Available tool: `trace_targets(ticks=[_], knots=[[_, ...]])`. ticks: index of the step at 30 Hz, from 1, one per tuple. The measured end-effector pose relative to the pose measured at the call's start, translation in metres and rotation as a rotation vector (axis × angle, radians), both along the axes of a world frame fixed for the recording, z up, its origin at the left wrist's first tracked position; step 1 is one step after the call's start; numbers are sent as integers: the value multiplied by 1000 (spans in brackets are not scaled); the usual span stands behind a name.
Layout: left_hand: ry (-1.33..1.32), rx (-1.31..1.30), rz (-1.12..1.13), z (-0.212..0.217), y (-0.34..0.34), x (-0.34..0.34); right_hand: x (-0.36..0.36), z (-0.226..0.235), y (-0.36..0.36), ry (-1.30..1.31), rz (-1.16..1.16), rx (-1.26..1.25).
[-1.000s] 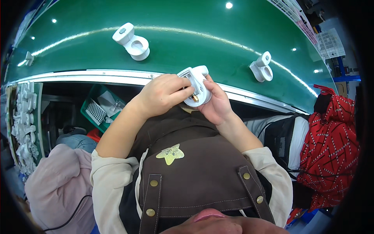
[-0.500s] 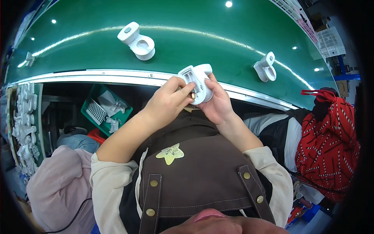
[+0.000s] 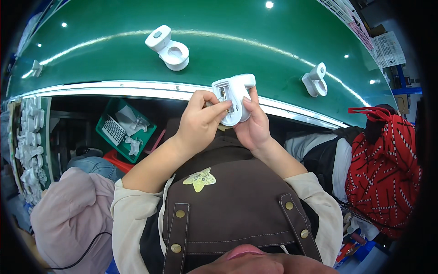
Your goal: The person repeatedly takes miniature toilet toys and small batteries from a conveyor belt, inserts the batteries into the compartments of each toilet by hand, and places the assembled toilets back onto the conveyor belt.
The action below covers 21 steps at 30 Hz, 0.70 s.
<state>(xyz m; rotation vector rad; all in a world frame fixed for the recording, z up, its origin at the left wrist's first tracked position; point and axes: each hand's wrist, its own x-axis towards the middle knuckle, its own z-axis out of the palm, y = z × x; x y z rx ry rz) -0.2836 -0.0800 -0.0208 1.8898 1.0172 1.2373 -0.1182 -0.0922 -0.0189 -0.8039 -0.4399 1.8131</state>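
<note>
White toilet model (image 3: 240, 97): being held up in both hands, it is sitting above the worktop's near edge, its open compartment side facing the camera; it is serving as the clock's centre below.
Battery compartment (image 3: 222, 92): it is lying open on the model's nine o'clock side, something metallic showing inside, too small to identify.
Left hand (image 3: 196, 119): coming in from eight o'clock, it is bringing thumb and index fingertips close together at the compartment; whether they are pinching a small part, I cannot tell.
Right hand (image 3: 253, 124): supporting from five o'clock, it is closing around the model's side, thumb lying on the near face, other fingers going behind.
Metal rail (image 3: 137, 86): it is running along the edge of the green worktop (image 3: 255, 52), passing behind the model.
Standing toilets: one (image 3: 174, 54) is standing on the green at ten o'clock, another (image 3: 315, 82) between two and three, a third (image 3: 36, 68) far out at nine.
Brown apron (image 3: 228, 192): it is filling six o'clock, wearing a yellow star patch (image 3: 200, 179).
Green bin (image 3: 145, 140): it is holding white pieces between eight and nine.
Red patterned bag (image 3: 383, 171): it is hanging at four o'clock.
</note>
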Motion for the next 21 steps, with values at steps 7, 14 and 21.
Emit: trace_targets(ticks=[7,14,21], knots=[[-563,-752,-19,-13,8,-7,-13,-4,-7,-166,-33,64],[-152,-220,-173,-20,9,-24,-17,-16,-2,85,-43,23],[-351,-308,-88,-15,9,-28,-24,-16,-1,72,-124,47]])
